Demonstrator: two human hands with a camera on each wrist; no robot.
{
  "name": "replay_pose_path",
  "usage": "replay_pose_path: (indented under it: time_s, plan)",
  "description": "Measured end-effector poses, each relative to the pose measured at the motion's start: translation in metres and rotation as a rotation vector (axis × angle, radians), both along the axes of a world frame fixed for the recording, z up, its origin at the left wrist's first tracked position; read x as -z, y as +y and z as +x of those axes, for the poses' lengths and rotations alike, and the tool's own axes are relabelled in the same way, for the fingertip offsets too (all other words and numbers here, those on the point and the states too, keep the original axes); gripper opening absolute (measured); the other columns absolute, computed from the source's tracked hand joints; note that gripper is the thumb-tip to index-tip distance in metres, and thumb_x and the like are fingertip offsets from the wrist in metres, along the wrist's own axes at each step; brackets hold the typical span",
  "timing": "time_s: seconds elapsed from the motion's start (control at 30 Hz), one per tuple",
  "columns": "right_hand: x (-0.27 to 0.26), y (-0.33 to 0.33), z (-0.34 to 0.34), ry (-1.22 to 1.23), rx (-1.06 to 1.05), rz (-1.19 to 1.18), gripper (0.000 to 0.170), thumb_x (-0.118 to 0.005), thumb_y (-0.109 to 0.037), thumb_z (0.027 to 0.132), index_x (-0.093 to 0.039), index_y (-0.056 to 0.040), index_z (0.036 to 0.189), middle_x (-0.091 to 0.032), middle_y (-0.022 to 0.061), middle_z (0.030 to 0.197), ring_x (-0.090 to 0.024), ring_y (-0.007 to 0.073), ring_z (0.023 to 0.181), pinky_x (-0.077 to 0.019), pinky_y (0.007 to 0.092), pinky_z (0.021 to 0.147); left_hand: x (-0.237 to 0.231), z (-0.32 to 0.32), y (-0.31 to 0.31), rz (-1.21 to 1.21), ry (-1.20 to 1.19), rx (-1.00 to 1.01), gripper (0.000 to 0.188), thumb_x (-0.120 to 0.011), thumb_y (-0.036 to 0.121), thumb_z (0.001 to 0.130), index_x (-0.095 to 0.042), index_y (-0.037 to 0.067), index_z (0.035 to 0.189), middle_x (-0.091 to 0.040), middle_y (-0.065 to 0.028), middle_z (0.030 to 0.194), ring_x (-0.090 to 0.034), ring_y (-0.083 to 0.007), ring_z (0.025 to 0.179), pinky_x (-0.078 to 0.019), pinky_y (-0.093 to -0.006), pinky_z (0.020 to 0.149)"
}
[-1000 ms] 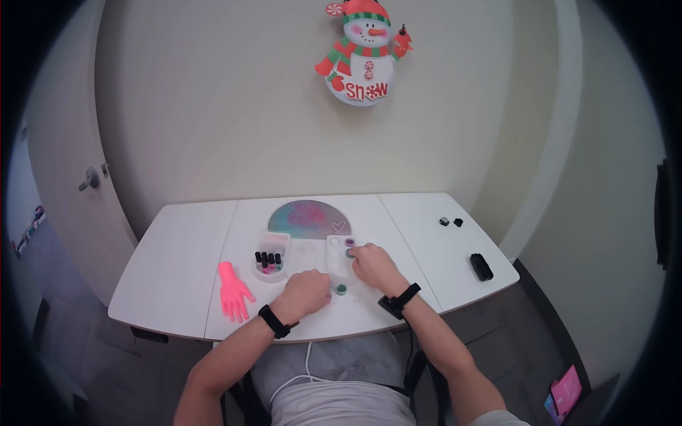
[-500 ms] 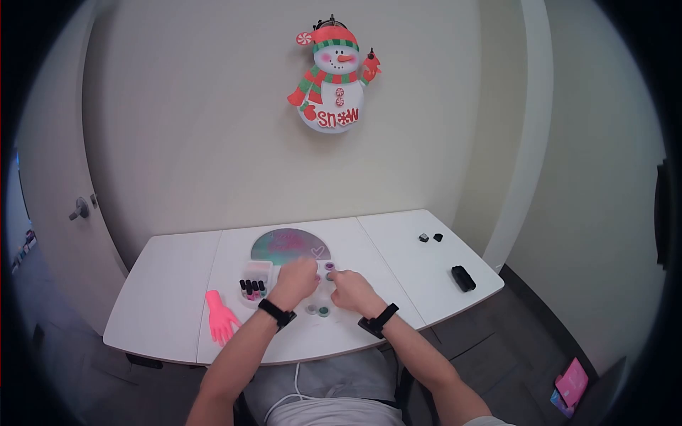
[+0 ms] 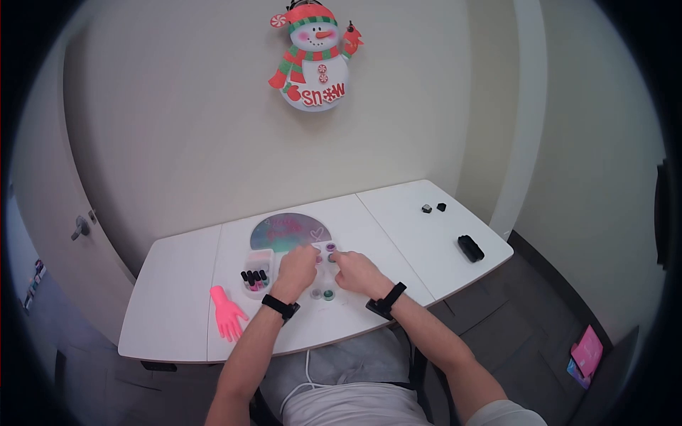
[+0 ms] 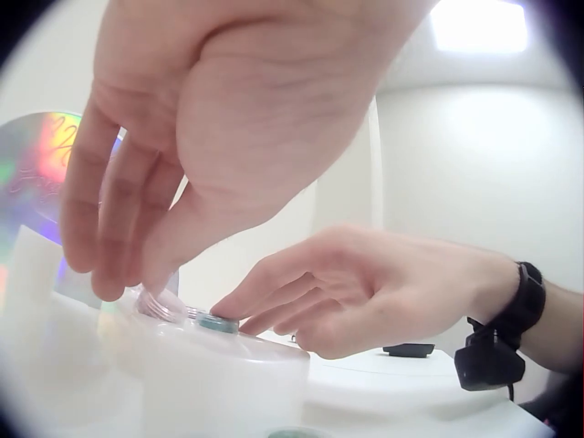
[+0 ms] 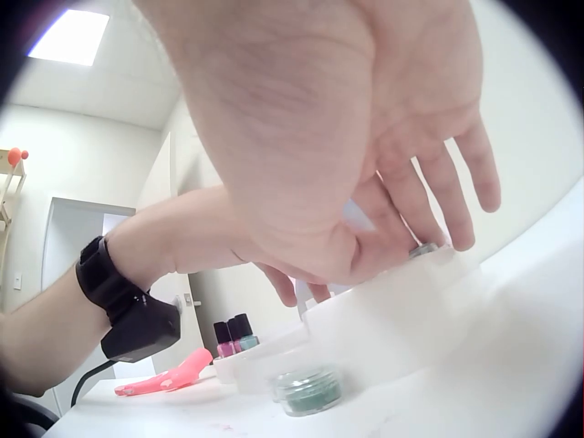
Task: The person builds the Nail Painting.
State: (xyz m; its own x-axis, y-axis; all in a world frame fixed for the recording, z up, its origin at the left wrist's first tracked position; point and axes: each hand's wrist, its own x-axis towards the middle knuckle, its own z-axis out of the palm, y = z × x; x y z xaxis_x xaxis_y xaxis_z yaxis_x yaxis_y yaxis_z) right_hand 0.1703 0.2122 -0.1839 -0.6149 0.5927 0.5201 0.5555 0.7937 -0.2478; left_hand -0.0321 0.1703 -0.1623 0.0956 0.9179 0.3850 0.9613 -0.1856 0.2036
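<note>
My left hand [image 3: 297, 271] reaches over a white holder [image 4: 228, 374], its thumb and fingertips pinching a small pink jar [image 4: 157, 307] at the top surface. From the other side my right hand [image 3: 359, 274] has its index fingertip on a green-lidded jar [image 4: 217, 324] seated in the same holder, the other fingers stretched out loosely. A purple jar [image 3: 331, 248] sits at the holder's far end. On the table before the holder stand a loose jar of green [image 5: 310, 391] and a pale clear jar [image 3: 316, 293], side by side.
Left of the holder is a white caddy [image 3: 261, 257] with several black-capped nail polish bottles [image 3: 253, 278]. A pink model hand [image 3: 227, 316] lies nearby. Behind is a shiny half-round mat [image 3: 284, 228]. A black case [image 3: 470, 248] and small dark objects [image 3: 426, 209] lie at the right.
My left hand has moved from the table in front of the holder up over it, uncovering the pale jar. The right hand stays at the green-lidded jar. The head view has shifted.
</note>
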Motion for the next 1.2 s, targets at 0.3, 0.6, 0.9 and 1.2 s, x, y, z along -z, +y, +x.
replay_pose_path:
  time_s: [0.3, 0.6, 0.9, 1.2]
  plan:
    - [-0.001, 0.000, -0.004, -0.012, -0.002, -0.002, 0.029, -0.069, -0.005, 0.081, -0.071, 0.0055, 0.108, -0.076, 0.0286, 0.096, -0.076, 0.0468, 0.094, -0.0615, 0.0552, 0.086, 0.013, -0.008, -0.005, -0.041, 0.171, 0.151, 0.043, -0.061, -0.010, 0.084, -0.066, -0.004, 0.126, -0.068, -0.0216, 0.136, -0.064, -0.0461, 0.127, -0.0565, -0.0519, 0.106]
    - [-0.001, 0.005, -0.003, -0.028, 0.026, -0.080, 0.049, -0.068, -0.006, 0.083, -0.071, 0.0068, 0.129, -0.078, 0.0300, 0.106, -0.076, 0.0476, 0.101, -0.0607, 0.0536, 0.092, 0.028, -0.020, -0.012, 0.073, 0.068, 0.238, 0.059, -0.059, -0.010, 0.086, -0.060, -0.004, 0.145, -0.059, -0.0286, 0.154, -0.059, -0.0462, 0.140, -0.0512, -0.0492, 0.117]
    - [-0.019, -0.036, 0.005, 0.109, -0.113, 0.316, 0.030, -0.076, -0.018, 0.091, -0.080, -0.0041, 0.117, -0.077, 0.0200, 0.102, -0.074, 0.0395, 0.102, -0.0591, 0.0479, 0.093, 0.008, 0.005, -0.100, -0.062, 0.148, 0.145, 0.022, -0.066, 0.005, 0.092, -0.078, -0.003, 0.109, -0.074, -0.0215, 0.110, -0.072, -0.0386, 0.107, -0.0619, -0.0508, 0.091]
    - [0.000, -0.082, 0.011, -0.220, -0.034, 0.029, 0.033, -0.079, -0.022, 0.094, -0.080, -0.0086, 0.124, -0.078, 0.0166, 0.108, -0.075, 0.0380, 0.103, -0.0584, 0.0514, 0.091, 0.029, 0.003, -0.105, -0.035, 0.146, 0.130, 0.016, -0.075, 0.011, 0.092, -0.078, 0.000, 0.102, -0.075, -0.0176, 0.113, -0.073, -0.0386, 0.103, -0.0622, -0.0508, 0.087]
